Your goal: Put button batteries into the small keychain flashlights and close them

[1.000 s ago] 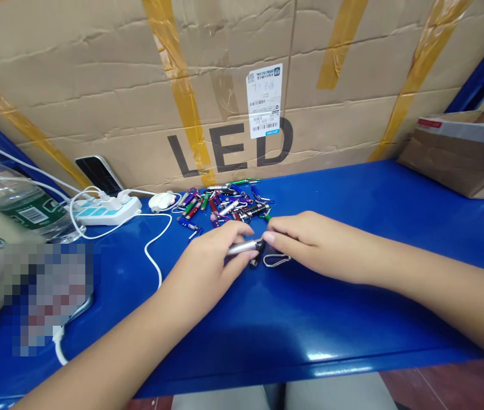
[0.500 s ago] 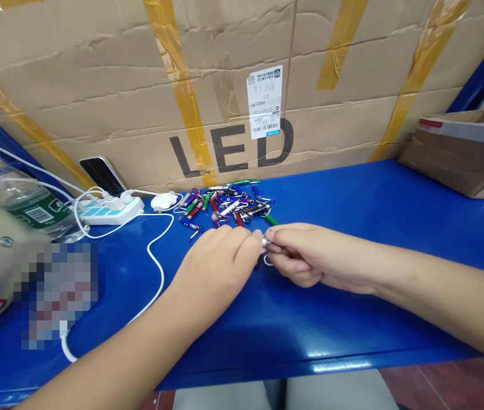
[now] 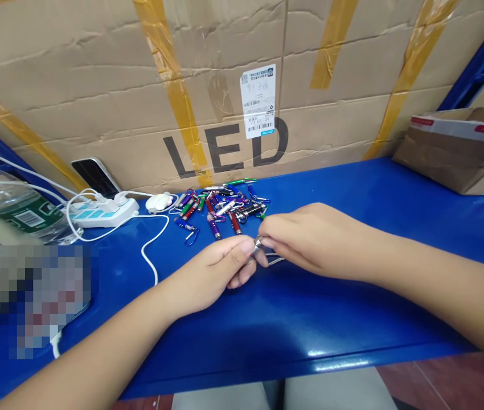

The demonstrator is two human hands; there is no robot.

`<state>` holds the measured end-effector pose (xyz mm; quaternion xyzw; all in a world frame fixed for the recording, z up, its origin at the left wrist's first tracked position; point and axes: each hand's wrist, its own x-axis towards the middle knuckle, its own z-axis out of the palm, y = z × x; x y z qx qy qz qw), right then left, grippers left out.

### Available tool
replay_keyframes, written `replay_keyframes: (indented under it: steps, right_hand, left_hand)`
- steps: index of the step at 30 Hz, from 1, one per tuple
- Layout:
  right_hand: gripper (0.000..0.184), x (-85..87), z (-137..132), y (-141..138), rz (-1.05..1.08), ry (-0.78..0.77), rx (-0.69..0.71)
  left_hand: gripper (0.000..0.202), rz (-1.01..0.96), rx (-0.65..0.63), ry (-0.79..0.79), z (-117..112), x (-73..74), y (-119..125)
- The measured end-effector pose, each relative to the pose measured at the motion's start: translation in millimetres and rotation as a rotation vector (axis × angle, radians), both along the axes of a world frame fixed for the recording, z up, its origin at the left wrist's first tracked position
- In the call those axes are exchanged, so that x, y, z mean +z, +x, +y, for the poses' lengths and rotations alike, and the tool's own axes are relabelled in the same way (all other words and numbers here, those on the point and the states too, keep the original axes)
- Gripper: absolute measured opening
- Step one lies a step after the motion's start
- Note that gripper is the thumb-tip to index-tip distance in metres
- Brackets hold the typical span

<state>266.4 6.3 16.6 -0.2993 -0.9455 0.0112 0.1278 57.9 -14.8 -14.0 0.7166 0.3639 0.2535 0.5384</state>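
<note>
The glossy blue metal desk [image 3: 331,319] spreads out beneath both forearms. Just above it, the left hand [image 3: 214,270] holds a small silver metal cylinder [image 3: 257,245], its fingers closed around the piece with the thumb on top. The right hand [image 3: 316,239] meets it from the other side, fingers drawn narrow and pinching the far end; part of this grip is hidden. A looped silver wire clip [image 3: 275,260] shows just under the right fingers.

Beyond the hands lies a loose pile of slim red, purple, blue, green, black and silver metal tubes with clips [image 3: 225,208]. To its left, a thin white cable [image 3: 143,247] curves near a white rectangular power strip with blue panels [image 3: 107,213]. Behind the strip, a dark-screened phone [image 3: 95,176] leans against a large brown cardboard box printed "LED" [image 3: 331,125], which bears a white paper label [image 3: 259,101].
</note>
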Motion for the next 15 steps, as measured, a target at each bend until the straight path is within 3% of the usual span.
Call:
replay_keyframes:
  steps: [4, 7, 11, 15]
  right_hand:
    - [0.029, 6.1, 6.0, 6.2, -0.017, 0.099, -0.163]
    - [0.028, 5.9, 15.1, 11.1, -0.162, 0.054, -0.280]
    - [0.026, -0.4, 24.2, 15.2, -0.358, -0.070, -0.323]
    - [0.026, -2.8, 23.1, 14.4, -0.392, -0.083, -0.354]
  left_hand:
    - [0.037, -0.083, 0.015, -0.061, -0.6, -3.2, 0.1]
    - [0.030, -0.125, 0.047, -0.026, 1.0, -5.2, -0.5]
    - [0.021, -0.174, 0.087, 0.043, 4.0, -4.4, -1.0]
    - [0.021, -0.122, 0.114, 0.068, 4.2, -0.3, -1.4]
